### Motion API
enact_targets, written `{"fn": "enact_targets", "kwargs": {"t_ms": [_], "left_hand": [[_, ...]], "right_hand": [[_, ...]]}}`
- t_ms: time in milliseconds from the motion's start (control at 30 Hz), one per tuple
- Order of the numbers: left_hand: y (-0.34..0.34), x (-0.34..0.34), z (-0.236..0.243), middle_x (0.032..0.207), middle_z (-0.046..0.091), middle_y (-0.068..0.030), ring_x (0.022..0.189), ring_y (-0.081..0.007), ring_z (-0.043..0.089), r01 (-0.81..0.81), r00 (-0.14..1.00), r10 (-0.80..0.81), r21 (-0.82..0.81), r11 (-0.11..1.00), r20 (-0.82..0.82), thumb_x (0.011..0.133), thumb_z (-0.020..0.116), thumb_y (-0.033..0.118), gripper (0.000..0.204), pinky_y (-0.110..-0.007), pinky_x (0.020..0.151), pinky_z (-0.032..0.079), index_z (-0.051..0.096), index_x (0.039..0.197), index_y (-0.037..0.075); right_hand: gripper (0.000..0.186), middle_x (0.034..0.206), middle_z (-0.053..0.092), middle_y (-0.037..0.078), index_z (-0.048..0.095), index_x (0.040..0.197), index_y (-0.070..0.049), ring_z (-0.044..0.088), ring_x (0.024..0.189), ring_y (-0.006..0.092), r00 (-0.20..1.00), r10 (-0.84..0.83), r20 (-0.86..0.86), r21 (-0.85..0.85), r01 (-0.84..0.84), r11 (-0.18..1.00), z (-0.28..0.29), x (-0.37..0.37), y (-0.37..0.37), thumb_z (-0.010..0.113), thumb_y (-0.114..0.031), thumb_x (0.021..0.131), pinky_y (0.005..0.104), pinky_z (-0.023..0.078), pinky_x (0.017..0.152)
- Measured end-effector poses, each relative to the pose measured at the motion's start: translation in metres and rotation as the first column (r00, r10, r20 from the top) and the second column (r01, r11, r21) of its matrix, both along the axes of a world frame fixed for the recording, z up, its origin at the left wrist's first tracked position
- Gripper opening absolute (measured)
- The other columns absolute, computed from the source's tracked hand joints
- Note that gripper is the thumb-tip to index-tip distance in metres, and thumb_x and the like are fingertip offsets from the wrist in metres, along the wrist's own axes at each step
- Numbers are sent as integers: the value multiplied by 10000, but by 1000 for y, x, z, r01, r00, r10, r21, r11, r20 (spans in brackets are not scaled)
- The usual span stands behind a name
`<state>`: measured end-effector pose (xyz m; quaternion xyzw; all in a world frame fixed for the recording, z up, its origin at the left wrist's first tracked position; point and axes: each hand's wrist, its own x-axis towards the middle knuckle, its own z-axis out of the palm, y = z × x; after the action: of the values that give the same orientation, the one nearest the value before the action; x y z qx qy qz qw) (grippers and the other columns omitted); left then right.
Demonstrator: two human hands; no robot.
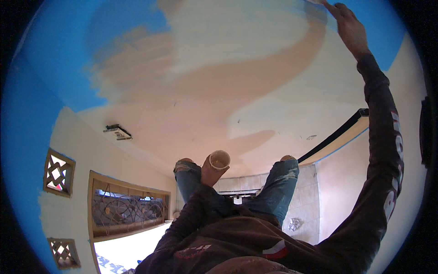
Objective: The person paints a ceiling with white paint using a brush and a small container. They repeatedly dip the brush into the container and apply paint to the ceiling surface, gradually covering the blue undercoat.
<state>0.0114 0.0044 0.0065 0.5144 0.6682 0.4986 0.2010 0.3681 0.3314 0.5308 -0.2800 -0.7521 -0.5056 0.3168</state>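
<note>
My left hand is wrapped round a pale plastic cup in front of my knees. A little light-coloured paint shows inside it. My right hand is raised to the upper right, its fingers closed on a paintbrush. The top edge of the picture cuts off much of the brush, which meets the wall where cream paint borders blue. Cream covers most of that wall, with blue showing at the upper left and upper right. The shadow of my raised arm falls across it.
A dark open electrical box sits in the wall at left. Two lattice vents and a doorway with a metal grille are on the left side wall. A black-edged ledge juts out at right. Pale tiles lie below my legs.
</note>
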Motion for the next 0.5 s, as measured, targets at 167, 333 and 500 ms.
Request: {"fn": "enact_targets", "kwargs": {"t_ms": [167, 333, 500], "left_hand": [[0, 2, 7, 1232, 677, -186, 1128, -340, 677, 20, 1000, -20, 3, 1000, 0, 700, 946, 333, 769, -445, 951, 564, 580, 1301, 22], [3, 2, 4, 1269, 676, -178, 1189, -311, 669, 32, 999, -32, -51, 998, -10, 719, 943, 293, 782, -432, 1002, 553, 555, 1343, 23], [-3, -3, 3, 1235, 678, -187, 1147, -333, 677, 0, 1000, 1, -36, 999, 29, 707, 947, 319, 777, -435, 958, 566, 567, 1316, 21]], "right_hand": [[607, 1259, 655, 54, 542, 1475, -309, 691, 1047, 293, 993, 36, -114, 7, -36, 999, -3, 29, 4, 603, 1, 956, 405, 612, 815], [622, 1237, 666, 58, 570, 1448, -283, 694, 1022, 289, 971, 238, -27, 100, -234, 967, -3, -41, -15, 610, 26, 909, 407, 607, 800], [529, 1163, 653, 155, 600, 1444, -175, 673, 1021, 318, 927, 375, -26, -74, -376, 924, -1, -137, -43, 583, -51, 930, 415, 602, 831]]}}
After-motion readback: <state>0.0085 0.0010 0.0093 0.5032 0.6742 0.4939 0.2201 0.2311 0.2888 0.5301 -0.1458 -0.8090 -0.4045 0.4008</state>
